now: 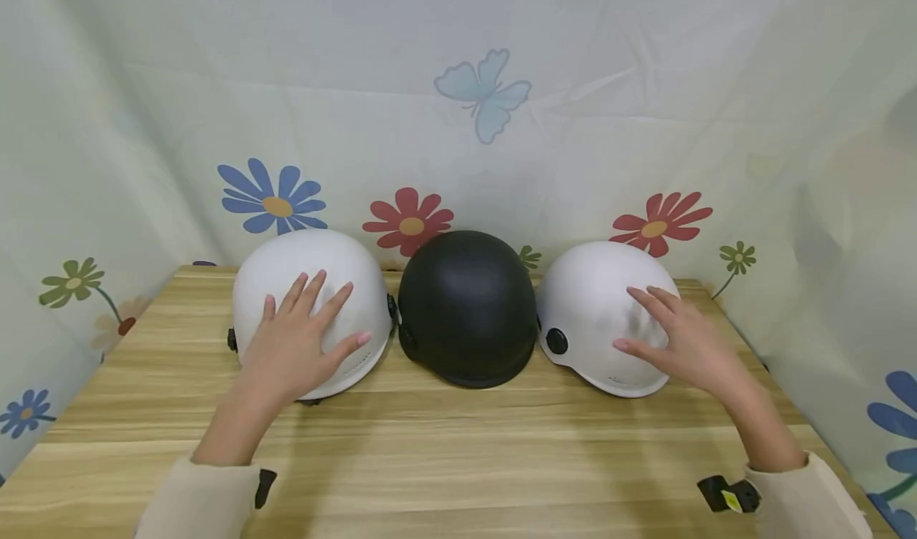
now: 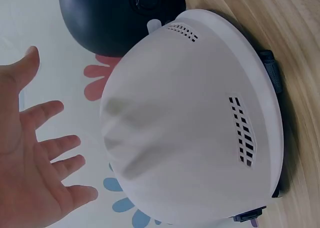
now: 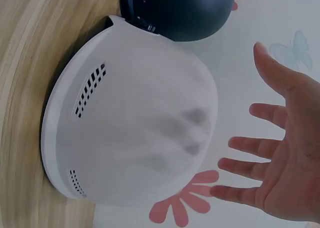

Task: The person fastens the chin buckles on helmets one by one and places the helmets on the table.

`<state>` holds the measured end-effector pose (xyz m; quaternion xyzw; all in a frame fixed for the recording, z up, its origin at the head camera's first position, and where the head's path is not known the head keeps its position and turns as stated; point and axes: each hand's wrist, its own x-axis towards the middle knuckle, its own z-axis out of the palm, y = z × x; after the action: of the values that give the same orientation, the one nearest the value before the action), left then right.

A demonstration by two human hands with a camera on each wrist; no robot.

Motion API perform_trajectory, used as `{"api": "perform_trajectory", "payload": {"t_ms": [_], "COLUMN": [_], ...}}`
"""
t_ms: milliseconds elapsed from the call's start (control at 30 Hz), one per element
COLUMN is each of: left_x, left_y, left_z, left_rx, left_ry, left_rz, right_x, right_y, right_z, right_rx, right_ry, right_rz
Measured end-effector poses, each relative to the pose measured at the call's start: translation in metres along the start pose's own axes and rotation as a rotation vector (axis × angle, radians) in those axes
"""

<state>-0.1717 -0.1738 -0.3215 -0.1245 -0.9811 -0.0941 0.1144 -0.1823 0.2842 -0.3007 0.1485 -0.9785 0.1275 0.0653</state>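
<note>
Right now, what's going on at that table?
A person's left hand, fingers spread, hovers off the rounded white helmet with small vent holes at the left end of a row. Their right hand hovers likewise off the matching rounded white vented helmet at the right end. The matte black rounded helmet sits between them, with neither hand on it. All three rest on the light wood-grain table; nothing is gripped.
</note>
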Motion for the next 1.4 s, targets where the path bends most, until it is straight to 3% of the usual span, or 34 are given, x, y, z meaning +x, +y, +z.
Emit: {"api": "perform_trajectory", "payload": {"t_ms": [133, 367, 567, 700, 1167, 1400], "left_x": [-0.001, -0.004, -0.005, -0.006, -0.002, 0.002], "left_y": [0.001, 0.004, 0.010, 0.014, 0.031, 0.039], "left_z": [0.003, 0.006, 0.011, 0.015, 0.031, 0.042], "left_rx": [-0.010, -0.053, -0.122, -0.162, -0.272, -0.339], "left_ry": [0.036, 0.096, 0.093, 0.080, 0.081, 0.093], "left_rz": [0.030, 0.089, 0.091, 0.087, 0.096, 0.133], "right_x": [-0.003, -0.010, -0.014, -0.018, -0.033, -0.037], "right_y": [0.010, 0.029, 0.050, 0.063, 0.108, 0.124], "right_z": [-0.002, -0.008, -0.004, 0.001, 0.034, 0.050], "right_rx": [0.118, 0.280, 0.356, 0.431, 0.828, 1.076], "right_ry": [-0.008, -0.048, -0.082, -0.101, -0.171, -0.160], "right_rz": [-0.008, 0.081, 0.176, 0.191, 0.333, 0.381]}}
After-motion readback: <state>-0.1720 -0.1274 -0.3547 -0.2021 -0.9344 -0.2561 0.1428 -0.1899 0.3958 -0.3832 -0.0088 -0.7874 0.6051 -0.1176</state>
